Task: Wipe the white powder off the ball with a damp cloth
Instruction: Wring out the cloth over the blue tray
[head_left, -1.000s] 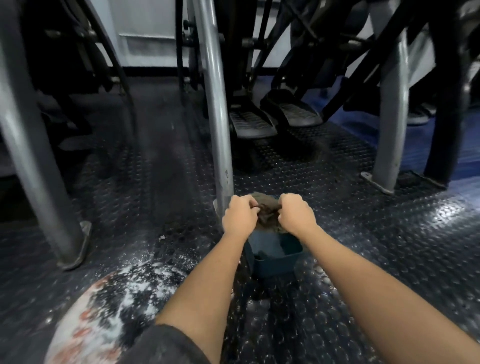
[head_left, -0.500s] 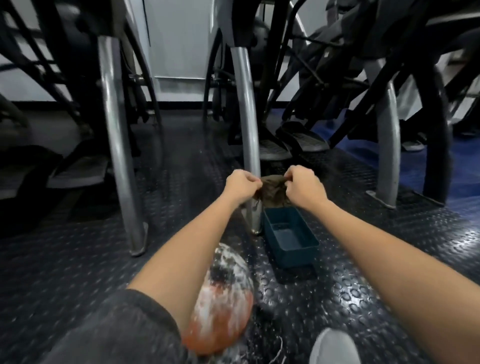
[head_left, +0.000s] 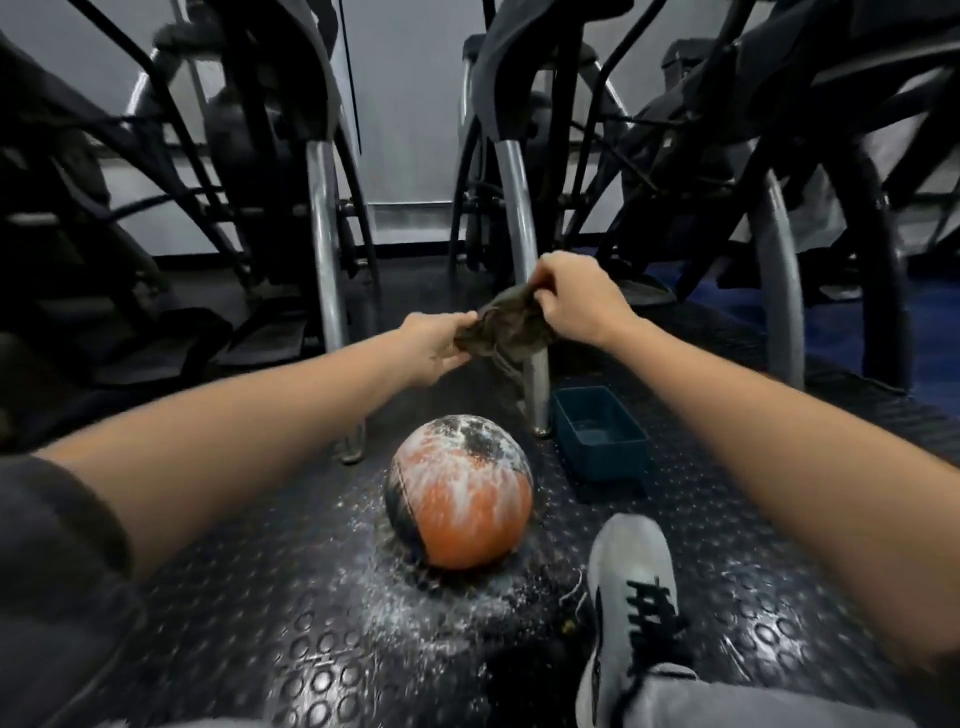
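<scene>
A dark cloth is held up in the air by both hands: one end is pinched by the left hand, and the other end is gripped by the curled fingers of the right hand. The ball, orange and black and dusted with white powder, is seen on the bumpy black floor below the cloth and not touched by it. A small blue tub is seen just to the right of the ball, and a grey shoe is seen near it.
</scene>
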